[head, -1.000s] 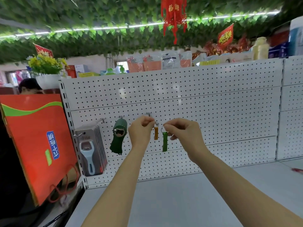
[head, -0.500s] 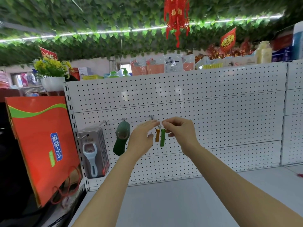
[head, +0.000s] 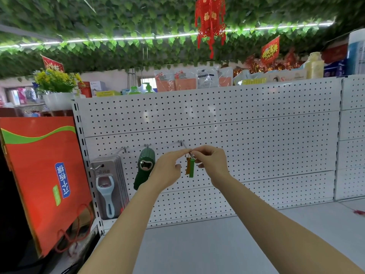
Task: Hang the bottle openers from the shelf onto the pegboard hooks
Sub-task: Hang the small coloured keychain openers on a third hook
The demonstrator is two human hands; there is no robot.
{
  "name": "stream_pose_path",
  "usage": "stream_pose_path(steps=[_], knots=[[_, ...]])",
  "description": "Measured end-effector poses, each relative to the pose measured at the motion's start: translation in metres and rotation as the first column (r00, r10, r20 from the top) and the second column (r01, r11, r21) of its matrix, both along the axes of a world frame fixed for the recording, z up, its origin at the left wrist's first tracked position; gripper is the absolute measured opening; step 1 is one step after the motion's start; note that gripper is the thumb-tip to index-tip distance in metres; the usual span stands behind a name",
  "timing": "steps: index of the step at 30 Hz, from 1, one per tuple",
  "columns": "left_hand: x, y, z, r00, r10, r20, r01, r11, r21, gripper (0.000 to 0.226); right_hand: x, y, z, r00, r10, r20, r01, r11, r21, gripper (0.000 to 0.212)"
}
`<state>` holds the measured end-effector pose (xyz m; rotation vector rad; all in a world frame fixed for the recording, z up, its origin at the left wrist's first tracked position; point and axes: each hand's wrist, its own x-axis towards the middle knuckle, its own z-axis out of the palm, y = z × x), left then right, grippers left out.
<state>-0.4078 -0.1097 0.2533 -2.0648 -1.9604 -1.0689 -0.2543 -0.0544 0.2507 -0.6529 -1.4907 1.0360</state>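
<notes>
the green bottle opener [head: 191, 168] is hanging just below the right hand [head: 212, 163], whose fingers are pinching its key ring beside the orange opener [head: 187, 166]. the left hand [head: 167, 171] is reaching its straight fingertips to the hook [head: 182, 144] tip. judging by this, sliding the ring fully past the tip before letting go is what matters.

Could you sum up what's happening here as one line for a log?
step: hanging | right hand: pinches ring of green opener at hook | left hand: fingertips at hook tip | orange opener: beside green
</notes>
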Motion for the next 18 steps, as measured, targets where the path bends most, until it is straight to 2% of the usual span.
stream_pose_path(steps=[7,10,14,18], knots=[[0.003,0.004,-0.004,0.994,0.001,0.105,-0.001,1.000,0.005,0.058,-0.004,0.009,-0.001,0.999,-0.023,0.024,0.023,1.000,0.013,0.006],[0.006,-0.001,-0.008,0.989,0.021,0.149,-0.030,0.998,0.063,0.048,-0.001,0.012,-0.004,0.993,-0.097,0.063,0.094,0.994,0.052,0.007],[0.013,-0.013,-0.015,0.983,0.042,0.179,-0.078,0.977,0.197,0.038,0.016,0.016,-0.014,0.928,-0.299,0.224,0.245,0.939,0.241,0.009],[0.024,-0.026,-0.003,0.984,0.057,0.167,-0.096,0.968,0.232,0.042,0.041,0.015,-0.016,0.850,-0.433,0.301,0.307,0.870,0.385,0.018]])
